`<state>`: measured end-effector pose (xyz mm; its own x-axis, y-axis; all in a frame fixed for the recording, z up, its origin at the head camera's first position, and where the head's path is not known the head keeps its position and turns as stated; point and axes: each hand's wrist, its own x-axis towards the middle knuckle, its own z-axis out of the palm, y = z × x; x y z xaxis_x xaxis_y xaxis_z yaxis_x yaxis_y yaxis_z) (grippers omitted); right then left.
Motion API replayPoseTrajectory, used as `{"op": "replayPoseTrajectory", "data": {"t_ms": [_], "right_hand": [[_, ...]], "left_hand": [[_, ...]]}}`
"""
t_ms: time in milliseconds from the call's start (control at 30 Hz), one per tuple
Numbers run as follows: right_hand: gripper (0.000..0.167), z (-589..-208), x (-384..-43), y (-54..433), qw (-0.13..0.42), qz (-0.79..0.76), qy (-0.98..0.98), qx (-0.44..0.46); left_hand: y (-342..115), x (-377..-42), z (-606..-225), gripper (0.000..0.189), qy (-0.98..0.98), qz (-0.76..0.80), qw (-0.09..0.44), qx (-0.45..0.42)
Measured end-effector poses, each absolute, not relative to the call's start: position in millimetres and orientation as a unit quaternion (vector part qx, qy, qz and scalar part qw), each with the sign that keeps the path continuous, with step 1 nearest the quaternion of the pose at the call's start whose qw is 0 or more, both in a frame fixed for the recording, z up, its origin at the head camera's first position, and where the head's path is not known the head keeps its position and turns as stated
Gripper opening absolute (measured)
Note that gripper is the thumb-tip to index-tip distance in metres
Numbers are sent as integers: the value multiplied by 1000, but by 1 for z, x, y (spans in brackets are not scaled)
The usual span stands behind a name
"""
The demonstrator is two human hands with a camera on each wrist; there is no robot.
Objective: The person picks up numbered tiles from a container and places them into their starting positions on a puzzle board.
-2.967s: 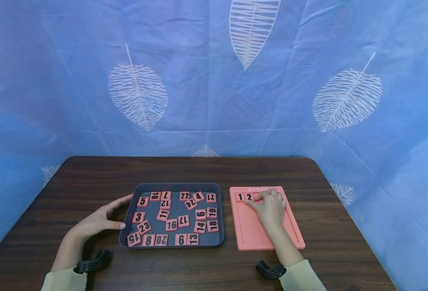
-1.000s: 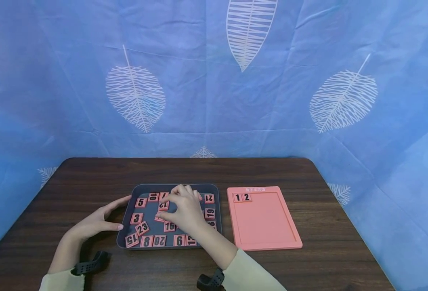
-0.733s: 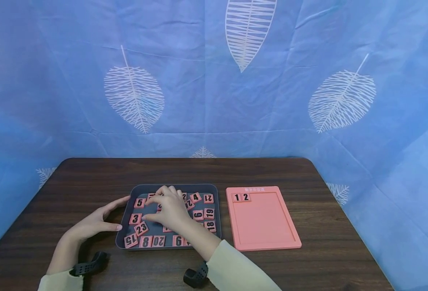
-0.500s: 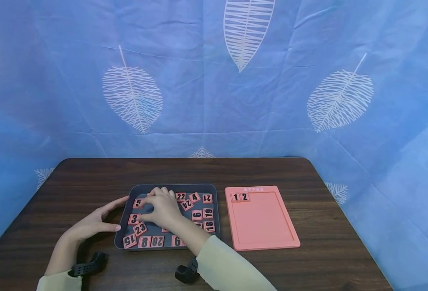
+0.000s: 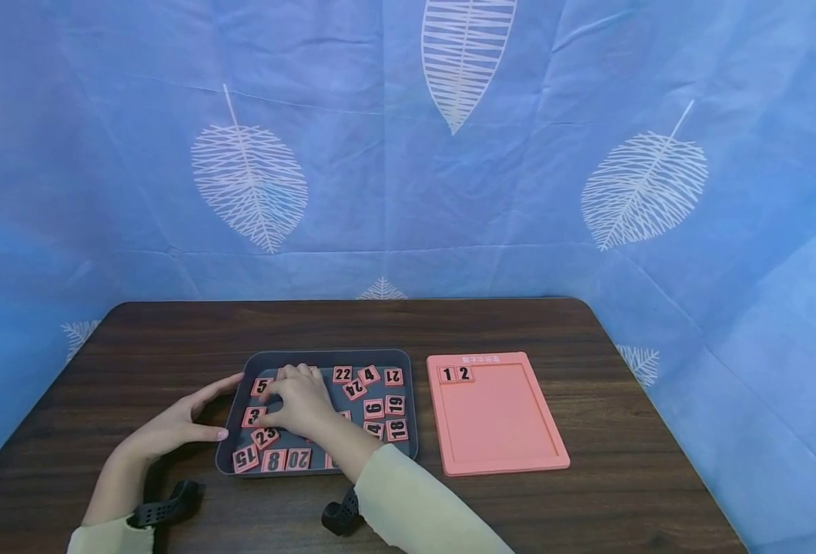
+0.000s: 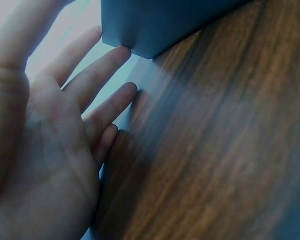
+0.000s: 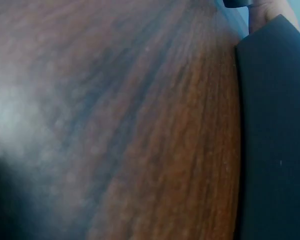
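In the head view, a dark grey tray (image 5: 339, 358) holds several pink-edged number tiles. My right hand (image 5: 304, 404) is over its left part, thumb and index finger spread, with the thumb tip overlapping the right side of the 3 tile (image 5: 251, 416). The 5 tile (image 5: 261, 387) is just beyond the index fingertip, and the 23 tile (image 5: 265, 438) is below the thumb. This hand hides several tiles in the middle. My left hand (image 5: 172, 422) rests at the tray's left rim with extended fingers; in the left wrist view its fingertips touch the tray's outer wall (image 6: 150, 30).
To the right of the tray is a pink board (image 5: 498, 419) with a raised frame. The 1 tile (image 5: 446, 375) and the 2 tile (image 5: 464, 374) sit side by side in its upper left corner. Both stand on a dark wooden table (image 5: 623, 477) before a blue curtain (image 5: 352, 192).
My right hand has gone from the 2 tile on the pink board left to the tray, then across to the 3 tile, lowering there. My left hand stays at the tray's rim.
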<state>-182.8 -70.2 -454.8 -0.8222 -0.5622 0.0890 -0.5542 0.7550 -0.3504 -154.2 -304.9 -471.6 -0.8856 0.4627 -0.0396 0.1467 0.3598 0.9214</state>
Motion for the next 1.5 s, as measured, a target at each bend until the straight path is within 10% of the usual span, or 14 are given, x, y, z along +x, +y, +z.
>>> {"op": "replayPoseTrajectory", "data": {"t_ms": [867, 1500], "right_hand": [[20, -454, -179, -67, 44, -163, 917, -362], [23, -430, -177, -29, -45, -175, 906, -384]], "left_hand": [[-303, -152, -470, 77, 801, 545, 148, 196], [-305, -154, -473, 77, 807, 540, 142, 192]]}}
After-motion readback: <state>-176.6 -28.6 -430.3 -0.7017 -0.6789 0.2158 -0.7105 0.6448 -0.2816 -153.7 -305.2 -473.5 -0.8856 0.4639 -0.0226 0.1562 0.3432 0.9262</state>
